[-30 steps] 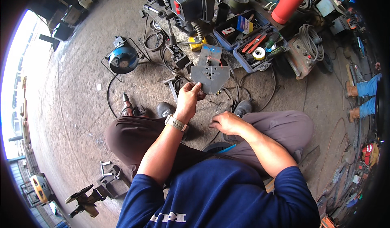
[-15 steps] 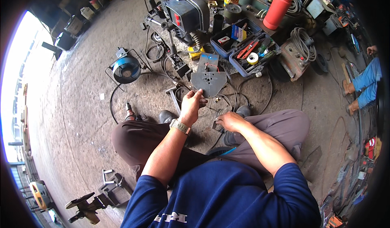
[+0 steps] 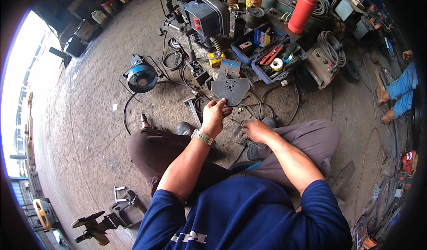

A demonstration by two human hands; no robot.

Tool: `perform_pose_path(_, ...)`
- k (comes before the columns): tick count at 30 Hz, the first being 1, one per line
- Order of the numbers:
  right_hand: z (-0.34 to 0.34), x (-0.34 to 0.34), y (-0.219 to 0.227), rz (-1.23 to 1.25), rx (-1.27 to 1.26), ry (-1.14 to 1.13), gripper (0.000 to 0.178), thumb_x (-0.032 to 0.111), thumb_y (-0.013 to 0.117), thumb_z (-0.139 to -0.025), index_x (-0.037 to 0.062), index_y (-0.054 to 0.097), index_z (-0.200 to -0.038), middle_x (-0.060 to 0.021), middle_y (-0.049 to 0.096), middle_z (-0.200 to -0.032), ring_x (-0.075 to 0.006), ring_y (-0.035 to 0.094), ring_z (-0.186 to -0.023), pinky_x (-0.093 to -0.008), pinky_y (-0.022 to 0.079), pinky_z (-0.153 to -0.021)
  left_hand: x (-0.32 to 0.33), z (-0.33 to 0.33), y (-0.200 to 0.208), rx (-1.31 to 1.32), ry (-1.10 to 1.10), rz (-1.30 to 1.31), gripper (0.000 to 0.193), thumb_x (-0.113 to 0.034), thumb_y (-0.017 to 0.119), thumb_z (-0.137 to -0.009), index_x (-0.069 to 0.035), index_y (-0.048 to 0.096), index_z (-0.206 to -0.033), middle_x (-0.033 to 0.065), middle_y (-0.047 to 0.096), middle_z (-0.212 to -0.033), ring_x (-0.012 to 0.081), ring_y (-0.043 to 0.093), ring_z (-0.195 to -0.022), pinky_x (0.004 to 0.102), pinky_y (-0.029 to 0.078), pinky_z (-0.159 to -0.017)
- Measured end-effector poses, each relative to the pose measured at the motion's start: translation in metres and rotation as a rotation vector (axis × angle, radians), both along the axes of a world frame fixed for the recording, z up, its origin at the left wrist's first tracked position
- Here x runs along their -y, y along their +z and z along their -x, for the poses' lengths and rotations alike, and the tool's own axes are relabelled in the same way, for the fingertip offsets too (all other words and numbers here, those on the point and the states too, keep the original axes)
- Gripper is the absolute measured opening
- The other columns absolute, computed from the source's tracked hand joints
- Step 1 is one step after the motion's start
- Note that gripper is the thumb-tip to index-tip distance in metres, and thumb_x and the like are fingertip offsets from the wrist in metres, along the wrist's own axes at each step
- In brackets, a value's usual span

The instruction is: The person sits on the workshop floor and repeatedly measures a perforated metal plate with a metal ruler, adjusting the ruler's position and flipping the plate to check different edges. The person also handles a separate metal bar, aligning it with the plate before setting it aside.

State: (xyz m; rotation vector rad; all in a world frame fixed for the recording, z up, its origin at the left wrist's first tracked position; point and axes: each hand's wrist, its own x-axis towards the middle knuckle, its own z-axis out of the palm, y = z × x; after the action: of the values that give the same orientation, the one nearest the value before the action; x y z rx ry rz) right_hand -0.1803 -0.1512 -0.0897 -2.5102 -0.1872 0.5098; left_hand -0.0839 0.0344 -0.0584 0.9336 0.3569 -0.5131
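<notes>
- Left hand (image 3: 214, 115): one, bare, wearing a pale-strapped wristwatch (image 3: 203, 137); thumb and fingers pinched together on the near edge of the plate.
- Rounded grey plate (image 3: 230, 91): one, flat, with a cluster of holes; located ahead of the left hand, beyond the person's feet; whether it touches the piece behind is unclear.
- Blue-marked metal piece (image 3: 230, 66): one, directly behind the plate, partly covered by it.
- Right hand (image 3: 255, 131): one, bare, fingers curled nearly closed about a small item, near the right boot.
- Small dark flat piece (image 3: 238, 130): one, jutting leftward from the right hand's fingers; exact kind too small to tell.
- Dark blue toolbox (image 3: 261, 73): one, open, right of the plate, holding a white-and-yellow tape roll (image 3: 276, 64) and red-handled tool (image 3: 271, 54).
- Blue fan (image 3: 142, 77): one, on the floor, left.
- Drill (image 3: 144, 121): one, beside the left knee, partly hidden.
- Red bottle (image 3: 303, 10): one, beyond the toolbox.
- Co-worker's legs (image 3: 400, 94): one pair, blue trousers, far right.
</notes>
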Motion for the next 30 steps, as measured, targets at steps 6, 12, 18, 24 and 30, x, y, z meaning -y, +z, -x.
perform_pose_path(6,-0.003,0.014,0.064,-0.250,0.191,-0.199,0.026,0.024,0.060,-0.097,-0.0014,0.067,-0.097,-0.0225,0.070,-0.092,-0.0386,0.069,-0.088,-0.0450,0.054,-0.077,-0.006,-0.001,-0.002,0.015,-0.041,-0.115,0.014,-0.012,0.066,-0.095,-0.002,0.056,-0.094,0.0056,0.063,-0.076,0.0160,0.063,-0.060,0.0279,0.054,-0.058)
perform_pose_path(12,-0.014,0.054,0.088,-0.930,-0.165,-0.607,0.027,0.027,0.056,-0.102,0.0033,0.066,-0.094,-0.0007,0.063,-0.075,-0.0048,0.053,-0.053,-0.0209,0.042,-0.045,-0.015,-0.005,0.014,0.064,-0.192,-0.383,0.024,-0.020,0.063,-0.097,0.003,0.062,-0.101,0.0090,0.066,-0.079,0.0178,0.066,-0.073,0.0313,0.053,-0.069)
perform_pose_path(18,-0.024,0.057,0.083,-1.202,-0.199,-0.842,0.027,0.029,0.056,-0.102,0.0037,0.064,-0.096,-0.0033,0.063,-0.074,-0.0095,0.054,-0.051,-0.0233,0.042,-0.044,-0.054,-0.020,0.035,0.384,-0.237,-0.884,0.039,-0.031,0.064,-0.096,0.006,0.068,-0.108,0.0160,0.073,-0.097,0.0205,0.068,-0.088,0.0345,0.051,-0.081)
perform_pose_path(24,-0.038,0.040,0.078,-1.305,-0.158,-1.010,0.026,0.028,0.055,-0.102,0.0046,0.064,-0.098,-0.0039,0.064,-0.074,-0.0106,0.057,-0.053,-0.0248,0.043,-0.046,-0.059,-0.017,0.039,0.255,0.025,-0.634,0.028,-0.021,0.063,-0.099,0.003,0.061,-0.114,0.0086,0.068,-0.099,0.0149,0.065,-0.080,0.0286,0.053,-0.073)
perform_pose_path(30,-0.024,0.020,0.054,-1.237,-0.188,-1.061,0.027,0.028,0.055,-0.102,0.0034,0.064,-0.100,-0.0040,0.065,-0.078,-0.0108,0.059,-0.057,-0.0253,0.046,-0.049,-0.053,-0.013,0.018,0.081,0.207,-0.273,0.006,-0.009,0.057,-0.100,-0.003,0.056,-0.098,0.0037,0.061,-0.083,0.0117,0.061,-0.066,0.0256,0.053,-0.061)
